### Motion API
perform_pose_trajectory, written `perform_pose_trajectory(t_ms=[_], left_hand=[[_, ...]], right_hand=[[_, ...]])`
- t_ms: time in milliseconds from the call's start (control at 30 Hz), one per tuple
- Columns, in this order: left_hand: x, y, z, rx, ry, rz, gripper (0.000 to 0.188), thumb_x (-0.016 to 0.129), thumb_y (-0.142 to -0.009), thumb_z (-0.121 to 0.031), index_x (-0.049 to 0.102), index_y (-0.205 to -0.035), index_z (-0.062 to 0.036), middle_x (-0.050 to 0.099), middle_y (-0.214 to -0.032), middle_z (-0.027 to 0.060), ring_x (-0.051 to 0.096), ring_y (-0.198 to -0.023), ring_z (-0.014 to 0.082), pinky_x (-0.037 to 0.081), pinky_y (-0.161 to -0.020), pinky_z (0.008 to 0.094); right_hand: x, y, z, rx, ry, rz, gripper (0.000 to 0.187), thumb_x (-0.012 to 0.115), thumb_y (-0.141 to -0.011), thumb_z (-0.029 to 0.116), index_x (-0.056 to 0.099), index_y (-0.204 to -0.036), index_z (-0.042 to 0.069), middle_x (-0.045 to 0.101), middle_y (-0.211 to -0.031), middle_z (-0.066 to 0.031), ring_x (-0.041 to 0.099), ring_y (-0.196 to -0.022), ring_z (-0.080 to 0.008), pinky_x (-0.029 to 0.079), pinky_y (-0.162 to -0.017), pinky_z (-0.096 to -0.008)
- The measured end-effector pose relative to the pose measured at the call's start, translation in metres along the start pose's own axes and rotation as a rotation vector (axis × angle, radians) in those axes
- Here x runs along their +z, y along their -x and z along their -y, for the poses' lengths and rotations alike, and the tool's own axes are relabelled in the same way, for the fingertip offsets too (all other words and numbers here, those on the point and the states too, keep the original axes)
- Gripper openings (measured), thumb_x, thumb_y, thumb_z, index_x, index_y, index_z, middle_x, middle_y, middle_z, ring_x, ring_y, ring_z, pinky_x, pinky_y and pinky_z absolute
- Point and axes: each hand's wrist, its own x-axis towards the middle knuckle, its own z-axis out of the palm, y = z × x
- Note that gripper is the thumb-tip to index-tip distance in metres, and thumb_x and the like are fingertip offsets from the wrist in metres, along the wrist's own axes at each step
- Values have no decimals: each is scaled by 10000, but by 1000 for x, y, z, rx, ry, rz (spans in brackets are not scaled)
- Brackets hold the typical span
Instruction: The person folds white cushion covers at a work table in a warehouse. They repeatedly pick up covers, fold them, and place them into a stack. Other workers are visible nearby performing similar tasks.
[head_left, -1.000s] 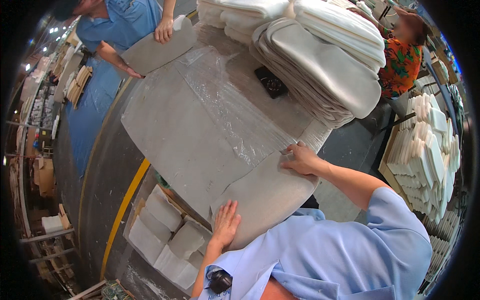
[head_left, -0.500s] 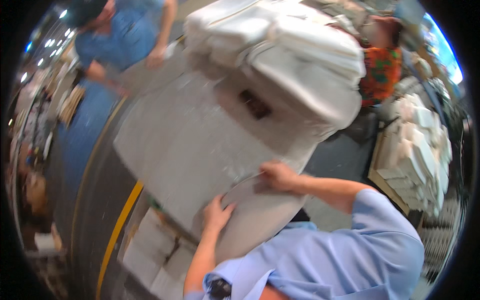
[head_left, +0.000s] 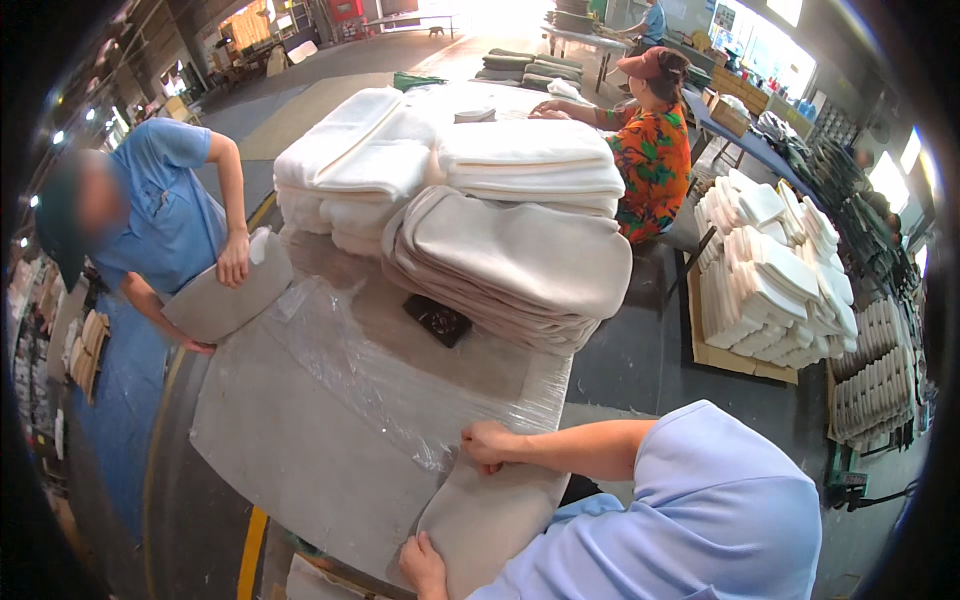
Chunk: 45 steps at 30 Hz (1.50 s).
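Note:
A flat grey fabric pad with rounded ends lies at the near edge of the table, close to my body. My left hand grips its left edge, thumb and fingers closed over the rim. At the far edge, my right hand pinches the pad with curled fingers. Beyond it stands a tall stack of similar grey pads, with a small dark patterned square in front. Clear plastic film lies wrinkled across the table top.
White folded pads are piled behind the grey stack. Across the table on the left, a co-worker in blue holds another grey piece. A person in an orange patterned shirt stands beyond. Loaded white stacks stand on the right.
My view has tilted up and steadied, showing more of the room. Both hands stay on the pad's edges. The co-worker at left now holds up a grey piece.

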Motion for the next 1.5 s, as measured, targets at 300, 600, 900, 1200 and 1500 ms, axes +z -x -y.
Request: perform_pose_trajectory(t_ms=[300, 600, 900, 1200, 1500], left_hand=[[8, -6, 2, 109, 102, -151, 366, 554, -1070, -308, 723, -953, -5, 709, -906, 267, 659, -839, 492, 506, -735, 561], [-20, 6, 32, -2, 148, 63, 351, 621, -1038, -366, 731, -1023, -34, 729, -963, 254, 669, -890, 482, 523, -777, 515], [2, 13, 37, -96, 3, -53, 349, 614, -1033, -390, 734, -1056, -63, 732, -973, 244, 679, -907, 483, 526, -793, 537], [-51, 9, 19, 70, 5, -36, 348, 603, -1040, -340, 706, -1256, -88, 670, -1283, 263, 622, -1174, 461, 500, -996, 498], [2, 36, 36, 379, 259, 428, 567, 497, -1114, -358, 465, -1568, -21, 605, -1458, 253, 514, -1420, 382, 382, -1194, 426]], right_hand=[[10, 4, 4, -117, 73, -254, 289, 533, -1037, 222, 690, -955, -6, 710, -737, -219, 729, -612, -356, 582, -655, -506], [9, -2, 1, -233, 157, -289, 293, 542, -1025, 259, 682, -999, 3, 725, -883, -265, 731, -823, -437, 564, -781, -544], [16, -5, -8, -271, 210, -304, 260, 534, -1002, 237, 696, -1033, 36, 729, -932, -251, 706, -935, -463, 542, -851, -562], [-3, 15, 29, -300, 426, 24, 299, 586, -1003, 278, 666, -1228, 98, 712, -1145, -223, 683, -1119, -402, 536, -948, -505], [23, 45, 9, -628, 756, 642, 559, 498, -1086, 461, 523, -1540, 133, 549, -1534, -183, 550, -1374, -400, 410, -1159, -488]])
